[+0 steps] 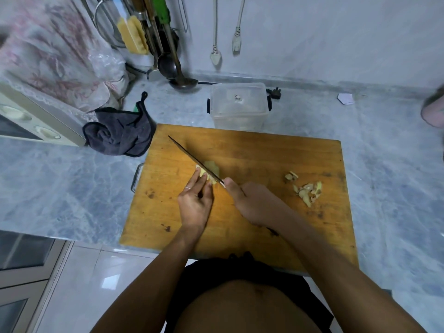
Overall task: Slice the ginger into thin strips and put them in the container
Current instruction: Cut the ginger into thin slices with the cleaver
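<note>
1. While the right hand (249, 203) is wrapped around the knife (192, 157) handle, thumb stretched along the top near the blade, the thin dark blade runs off toward 10 o'clock and sits edge-down on the ginger (208, 171).
2. That ginger is a pale yellow, lumpy, flattish piece a bit left of the middle of the cutting board (252, 212). The left hand (195, 205) pins its near end down with mostly straight fingertips; there's a thin ring on one finger.
3. The board is a big rectangular wooden slab, orange-brown, scuffed with dark stains, and has a metal handle on its 9 o'clock edge.
4. Over at 3 o'clock on the board is a loose little heap of ginger scraps (307, 189), beige and ragged, well apart from the knife.
5. At 12 o'clock, just past the board's far edge, stands the container (239, 105): clear, boxy plastic with rounded corners and black clips on both sides. Can't tell if anything's inside.
6. A crumpled dark grey cloth (120, 133) lies at 10 o'clock, touching the board's corner.
7. Everything sits on a glossy blue-grey marbled countertop (72, 179), with metal ladles (177, 73) leaning at the wall behind.
</note>
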`<state>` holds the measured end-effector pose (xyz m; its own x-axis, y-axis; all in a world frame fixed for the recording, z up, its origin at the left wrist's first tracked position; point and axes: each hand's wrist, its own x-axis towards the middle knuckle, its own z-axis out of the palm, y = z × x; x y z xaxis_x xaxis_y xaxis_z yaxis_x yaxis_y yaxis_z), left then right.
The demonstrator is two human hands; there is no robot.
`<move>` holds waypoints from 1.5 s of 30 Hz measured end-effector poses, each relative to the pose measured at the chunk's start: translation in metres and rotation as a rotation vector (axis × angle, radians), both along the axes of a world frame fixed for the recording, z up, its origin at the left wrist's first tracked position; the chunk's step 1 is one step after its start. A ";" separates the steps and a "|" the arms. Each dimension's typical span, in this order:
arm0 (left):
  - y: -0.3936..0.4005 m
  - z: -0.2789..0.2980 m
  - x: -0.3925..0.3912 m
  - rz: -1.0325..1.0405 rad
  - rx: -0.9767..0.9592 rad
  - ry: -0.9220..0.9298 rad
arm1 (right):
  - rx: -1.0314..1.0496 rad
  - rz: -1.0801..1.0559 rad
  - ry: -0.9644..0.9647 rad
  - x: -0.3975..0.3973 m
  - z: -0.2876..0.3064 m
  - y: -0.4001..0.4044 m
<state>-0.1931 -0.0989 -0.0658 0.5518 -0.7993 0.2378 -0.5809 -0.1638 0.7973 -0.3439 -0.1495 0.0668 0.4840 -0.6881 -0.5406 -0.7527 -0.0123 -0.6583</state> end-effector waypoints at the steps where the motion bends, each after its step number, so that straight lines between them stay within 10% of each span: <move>1: 0.000 0.001 0.000 0.003 0.004 -0.005 | -0.016 0.010 -0.001 0.000 -0.001 0.001; 45: 0.000 -0.005 0.002 0.023 -0.020 0.066 | 0.057 -0.026 0.011 0.023 -0.005 0.001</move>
